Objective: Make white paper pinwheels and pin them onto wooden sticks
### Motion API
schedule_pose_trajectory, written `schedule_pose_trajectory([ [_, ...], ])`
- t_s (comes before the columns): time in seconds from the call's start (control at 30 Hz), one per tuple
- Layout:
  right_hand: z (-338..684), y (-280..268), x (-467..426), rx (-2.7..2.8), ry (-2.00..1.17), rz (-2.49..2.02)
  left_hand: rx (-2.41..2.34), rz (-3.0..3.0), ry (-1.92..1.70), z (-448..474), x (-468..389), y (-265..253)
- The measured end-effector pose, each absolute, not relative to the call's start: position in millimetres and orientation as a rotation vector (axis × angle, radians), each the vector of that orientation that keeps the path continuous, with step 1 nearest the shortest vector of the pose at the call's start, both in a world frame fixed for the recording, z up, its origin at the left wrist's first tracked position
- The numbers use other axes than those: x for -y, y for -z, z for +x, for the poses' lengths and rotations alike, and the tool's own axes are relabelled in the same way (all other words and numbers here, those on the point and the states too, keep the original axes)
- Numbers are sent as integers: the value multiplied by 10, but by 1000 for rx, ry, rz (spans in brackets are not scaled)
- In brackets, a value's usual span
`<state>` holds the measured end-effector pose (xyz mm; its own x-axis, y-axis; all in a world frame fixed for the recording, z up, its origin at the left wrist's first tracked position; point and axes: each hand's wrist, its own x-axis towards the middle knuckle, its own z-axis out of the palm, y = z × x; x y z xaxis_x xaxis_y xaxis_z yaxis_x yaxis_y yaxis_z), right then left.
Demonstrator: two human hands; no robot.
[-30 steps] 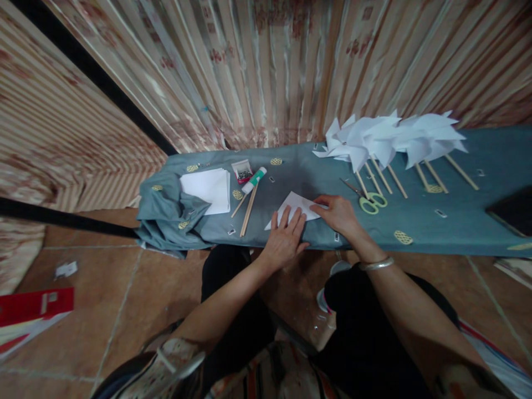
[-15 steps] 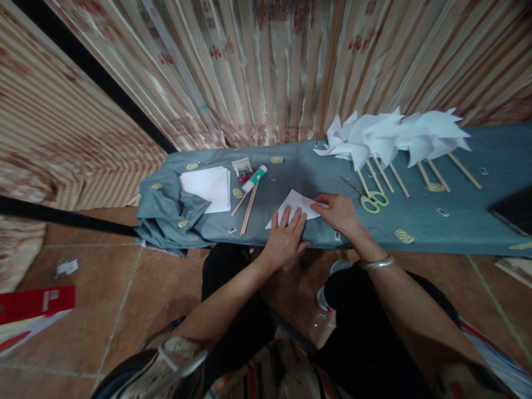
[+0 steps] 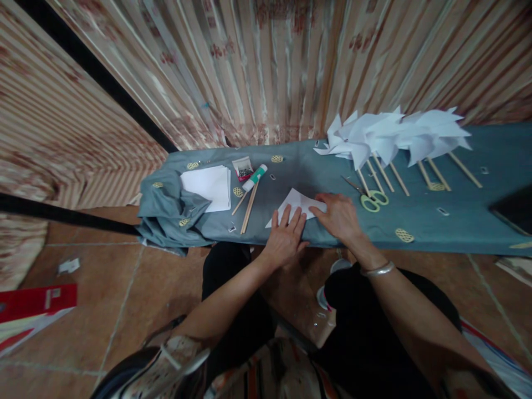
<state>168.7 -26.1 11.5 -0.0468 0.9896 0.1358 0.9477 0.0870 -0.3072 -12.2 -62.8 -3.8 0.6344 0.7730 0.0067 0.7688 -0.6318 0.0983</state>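
A white sheet of paper (image 3: 296, 198), folded into a triangle, lies on the cloth-covered table in front of me. My left hand (image 3: 285, 239) rests flat over its lower left part, fingers stretched and slightly spread. At the paper's right corner, my right hand (image 3: 341, 218) has its thumb on the sheet and its fingers curled at the edge, closed about that corner. The fingertips on the far side are partly hidden. Just right of this hand lie scissors with light green handles (image 3: 374, 201), their blades pointing up and left.
Several white paper pinwheels (image 3: 390, 136) on wooden sticks lie at the back right. Leftward are a glue stick (image 3: 255, 178), a small box of metal pins (image 3: 243, 167), loose wooden sticks (image 3: 249, 210) and stacked white paper (image 3: 208, 185). A dark device (image 3: 515, 210) sits far right.
My right hand has shifted slightly, its thumb now lying further onto the paper and its fingers more curled at the corner. The left hand stays in place on the sheet.
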Motion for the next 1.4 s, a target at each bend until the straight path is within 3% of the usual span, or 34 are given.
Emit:
schedule_pose_trajectory([
  [0.63, 1586, 110, 473, 1916, -134, -1819, -1309, 2787, -61, -122, 635, 55],
  [1.27, 2087, 30, 491, 1843, 2, -1963, -1306, 2789, -43, -121, 637, 18],
  [1.4, 2068, -42, 577, 1973, 88, -1824, -1307, 2785, -42, -121, 638, 23],
])
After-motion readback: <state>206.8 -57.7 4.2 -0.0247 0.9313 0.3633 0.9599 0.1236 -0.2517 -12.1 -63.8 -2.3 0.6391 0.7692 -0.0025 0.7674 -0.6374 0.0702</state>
